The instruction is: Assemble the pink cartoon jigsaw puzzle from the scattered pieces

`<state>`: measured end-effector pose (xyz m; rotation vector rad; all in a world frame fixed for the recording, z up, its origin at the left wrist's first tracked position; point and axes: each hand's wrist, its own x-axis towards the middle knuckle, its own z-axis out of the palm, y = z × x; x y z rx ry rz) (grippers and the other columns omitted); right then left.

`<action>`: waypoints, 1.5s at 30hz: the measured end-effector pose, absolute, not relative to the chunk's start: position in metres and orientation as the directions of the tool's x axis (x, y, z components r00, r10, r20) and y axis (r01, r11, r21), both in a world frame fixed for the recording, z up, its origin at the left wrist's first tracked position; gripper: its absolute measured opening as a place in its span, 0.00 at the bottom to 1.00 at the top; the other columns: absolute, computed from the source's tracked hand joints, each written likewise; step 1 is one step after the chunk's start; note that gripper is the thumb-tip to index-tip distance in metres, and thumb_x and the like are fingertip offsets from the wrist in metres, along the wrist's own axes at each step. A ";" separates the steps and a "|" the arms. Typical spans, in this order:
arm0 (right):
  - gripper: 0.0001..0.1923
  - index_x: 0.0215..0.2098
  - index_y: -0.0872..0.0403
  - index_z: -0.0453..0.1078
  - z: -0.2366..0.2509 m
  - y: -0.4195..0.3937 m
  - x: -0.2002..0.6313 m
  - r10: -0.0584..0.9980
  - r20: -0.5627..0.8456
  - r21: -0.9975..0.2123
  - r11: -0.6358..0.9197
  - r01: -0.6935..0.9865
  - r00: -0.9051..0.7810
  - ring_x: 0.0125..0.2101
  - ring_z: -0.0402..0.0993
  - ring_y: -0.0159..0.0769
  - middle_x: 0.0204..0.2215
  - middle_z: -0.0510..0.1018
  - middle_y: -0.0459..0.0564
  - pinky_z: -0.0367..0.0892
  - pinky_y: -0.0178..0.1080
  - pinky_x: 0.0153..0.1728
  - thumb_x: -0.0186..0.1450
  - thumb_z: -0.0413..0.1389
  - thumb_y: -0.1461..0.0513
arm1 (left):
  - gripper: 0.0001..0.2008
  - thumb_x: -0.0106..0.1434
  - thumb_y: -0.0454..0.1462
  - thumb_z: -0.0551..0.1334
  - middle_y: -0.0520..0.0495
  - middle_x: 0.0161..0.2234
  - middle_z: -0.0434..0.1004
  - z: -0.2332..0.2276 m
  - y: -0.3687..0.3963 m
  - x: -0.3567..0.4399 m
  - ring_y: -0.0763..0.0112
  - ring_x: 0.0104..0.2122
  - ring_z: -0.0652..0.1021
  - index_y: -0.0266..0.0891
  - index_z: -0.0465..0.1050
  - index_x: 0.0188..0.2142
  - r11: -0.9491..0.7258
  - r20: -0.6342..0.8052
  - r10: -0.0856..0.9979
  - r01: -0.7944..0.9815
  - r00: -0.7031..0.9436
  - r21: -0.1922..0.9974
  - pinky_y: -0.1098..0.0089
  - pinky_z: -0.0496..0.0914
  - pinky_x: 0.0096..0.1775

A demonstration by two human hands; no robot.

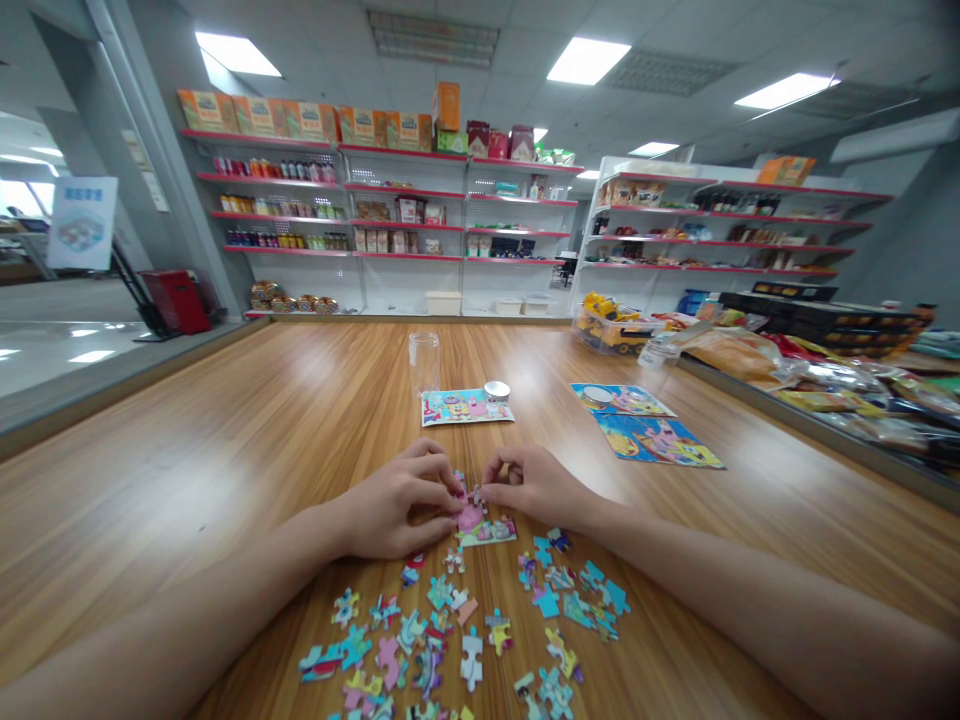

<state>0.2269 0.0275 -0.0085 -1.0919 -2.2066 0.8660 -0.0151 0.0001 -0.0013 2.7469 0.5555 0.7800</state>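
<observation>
A partly joined jigsaw puzzle (487,532), pink with a pale green lower edge, lies on the wooden table between my hands. My left hand (397,500) rests at its left side, fingertips pressed on the pink part. In a pinch of thumb and forefinger, my right hand (536,487) holds a small puzzle piece (477,494) at the puzzle's upper right. Loose puzzle pieces (427,655), mostly light blue with some pink and yellow, are spread over the table nearer to me. Beyond my hands lies a picture card (457,408) with cartoon figures.
A clear jar (424,362) stands behind the card, and a silver lid (496,391) sits on it. At the right are two blue cartoon pictures (660,440), a tub of yellow toys (611,330) and bagged goods (810,370). Stocked shelves (405,190) line the back.
</observation>
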 end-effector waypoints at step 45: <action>0.06 0.33 0.56 0.78 -0.008 0.027 0.227 0.817 0.220 -0.765 0.483 0.426 -0.532 0.24 0.67 0.30 0.25 0.78 0.47 0.60 0.32 0.24 0.60 0.60 0.61 | 0.09 0.65 0.35 0.62 0.42 0.43 0.75 0.002 -0.004 -0.013 0.58 0.47 0.70 0.40 0.78 0.44 -0.916 0.440 0.377 0.256 0.815 0.310 0.53 0.65 0.54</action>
